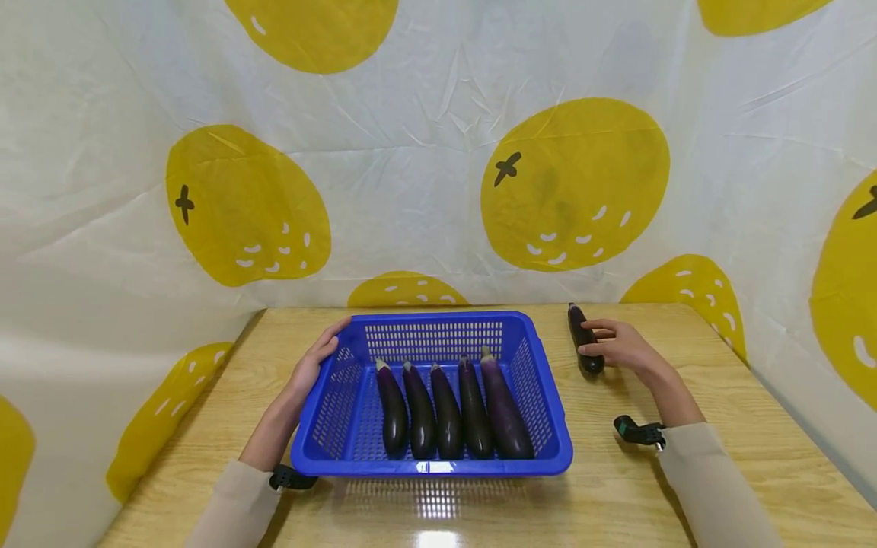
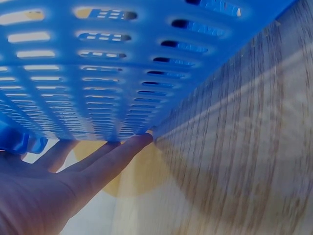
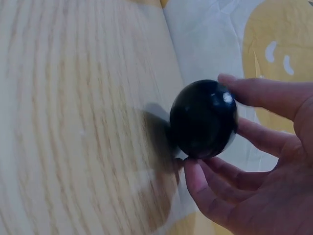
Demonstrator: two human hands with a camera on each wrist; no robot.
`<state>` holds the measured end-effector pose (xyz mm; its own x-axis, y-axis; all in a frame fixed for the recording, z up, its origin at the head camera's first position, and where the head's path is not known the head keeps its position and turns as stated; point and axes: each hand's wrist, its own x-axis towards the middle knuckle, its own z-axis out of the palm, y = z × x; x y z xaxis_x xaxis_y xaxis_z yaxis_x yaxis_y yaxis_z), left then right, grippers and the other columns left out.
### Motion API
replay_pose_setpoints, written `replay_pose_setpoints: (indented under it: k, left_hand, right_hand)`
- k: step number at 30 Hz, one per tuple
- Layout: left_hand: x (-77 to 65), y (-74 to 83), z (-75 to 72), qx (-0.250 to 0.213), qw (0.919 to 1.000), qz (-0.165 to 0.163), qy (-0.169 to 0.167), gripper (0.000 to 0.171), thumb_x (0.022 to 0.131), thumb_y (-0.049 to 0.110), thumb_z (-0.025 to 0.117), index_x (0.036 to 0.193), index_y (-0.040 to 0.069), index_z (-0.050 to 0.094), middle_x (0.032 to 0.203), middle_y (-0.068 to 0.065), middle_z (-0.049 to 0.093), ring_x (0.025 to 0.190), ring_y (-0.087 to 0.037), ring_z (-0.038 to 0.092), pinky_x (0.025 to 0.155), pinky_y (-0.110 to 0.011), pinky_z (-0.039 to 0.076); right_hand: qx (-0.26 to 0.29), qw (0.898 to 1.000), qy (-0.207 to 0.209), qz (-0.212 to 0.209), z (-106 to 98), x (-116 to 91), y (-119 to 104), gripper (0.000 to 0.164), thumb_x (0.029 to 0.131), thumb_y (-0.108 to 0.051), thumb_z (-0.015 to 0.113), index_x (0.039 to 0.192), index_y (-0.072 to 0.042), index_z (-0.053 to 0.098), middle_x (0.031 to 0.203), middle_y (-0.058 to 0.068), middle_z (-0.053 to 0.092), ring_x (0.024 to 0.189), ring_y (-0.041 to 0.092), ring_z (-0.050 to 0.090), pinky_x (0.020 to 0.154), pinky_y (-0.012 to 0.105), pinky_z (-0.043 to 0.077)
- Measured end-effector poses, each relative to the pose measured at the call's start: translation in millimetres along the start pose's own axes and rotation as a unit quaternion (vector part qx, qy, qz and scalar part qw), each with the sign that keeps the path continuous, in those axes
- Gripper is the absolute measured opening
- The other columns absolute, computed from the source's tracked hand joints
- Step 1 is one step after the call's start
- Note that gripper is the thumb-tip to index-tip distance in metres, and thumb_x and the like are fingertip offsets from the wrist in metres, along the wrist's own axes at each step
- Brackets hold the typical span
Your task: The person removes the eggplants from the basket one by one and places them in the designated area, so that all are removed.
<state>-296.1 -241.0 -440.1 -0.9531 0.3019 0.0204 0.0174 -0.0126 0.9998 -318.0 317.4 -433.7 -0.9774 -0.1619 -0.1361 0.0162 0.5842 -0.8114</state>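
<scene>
A dark purple eggplant (image 1: 579, 335) is at the back right of the table, its stem end pointing to the far side. My right hand (image 1: 617, 345) pinches it from the right, with thumb and fingers on opposite sides of its rounded end (image 3: 203, 120) in the right wrist view. Whether it touches the table I cannot tell. Left of it stands a blue plastic basket (image 1: 430, 467). Several eggplants (image 1: 448, 415) lie side by side in it, stems to the back. My left hand (image 1: 318, 359) touches the basket's back left corner, straight fingers (image 2: 112, 159) against the outer wall.
The wooden table (image 1: 603, 502) runs under everything. Behind it and along the sides hangs a white cloth (image 1: 404, 205) printed with big yellow fruit. Each wrist carries a black strap-on device, one (image 1: 637, 431) on the right and one (image 1: 292, 478) on the left.
</scene>
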Motion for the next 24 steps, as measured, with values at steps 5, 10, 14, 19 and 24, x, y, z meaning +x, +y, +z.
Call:
replay_pose_setpoints:
  k: [5,10,14,19,24]
  left_hand:
    - [-0.1,0.0,-0.4,-0.001,1.0,-0.002,0.0,0.055,0.115,0.034,0.024,0.167,0.019,0.016,0.173,-0.01,0.015,0.147,-0.029,0.031,0.1,-0.023,0.048]
    - [0.1,-0.2,0.6,-0.003,1.0,-0.002,0.001,0.054,0.115,0.032,0.024,0.167,0.019,0.017,0.174,-0.009,0.013,0.152,-0.032,0.024,0.101,-0.021,0.046]
    - [0.8,0.0,1.3,-0.002,1.0,-0.001,0.003,0.054,0.115,0.03,0.025,0.167,0.018,0.017,0.174,-0.008,0.012,0.154,-0.032,0.021,0.102,-0.018,0.043]
    - [0.4,-0.4,0.6,0.001,1.0,-0.003,0.001,0.054,0.115,0.031,0.024,0.167,0.02,0.017,0.174,-0.009,0.012,0.154,-0.032,0.021,0.103,-0.02,0.044]
    - [0.6,-0.7,0.2,0.004,1.0,-0.003,0.002,0.054,0.115,0.033,0.025,0.167,0.021,0.017,0.174,-0.007,0.012,0.154,-0.032,0.021,0.104,-0.021,0.043]
  right_hand:
    - [0.002,1.0,-0.009,-0.009,2.0,0.7,-1.6,0.072,0.101,-0.024,0.067,0.157,0.006,0.034,0.156,0.042,0.032,0.14,0.054,0.041,0.106,0.057,0.05]
    - [0.02,1.0,-0.012,-0.02,7.8,2.1,-4.2,0.068,0.101,-0.023,0.065,0.155,0.008,0.037,0.155,0.042,0.034,0.141,0.054,0.041,0.106,0.056,0.05]
    - [0.028,0.999,-0.013,-0.024,11.1,3.1,-5.0,0.067,0.102,-0.023,0.065,0.153,0.01,0.038,0.154,0.044,0.034,0.14,0.054,0.043,0.106,0.055,0.05]
    - [0.016,1.0,-0.018,-0.02,11.7,3.5,-4.9,0.068,0.103,-0.028,0.064,0.154,0.008,0.038,0.152,0.043,0.038,0.136,0.053,0.048,0.104,0.053,0.053]
    - [0.005,1.0,-0.021,-0.017,11.0,4.1,-5.7,0.073,0.102,-0.031,0.066,0.156,0.005,0.035,0.151,0.042,0.04,0.135,0.051,0.05,0.102,0.052,0.054]
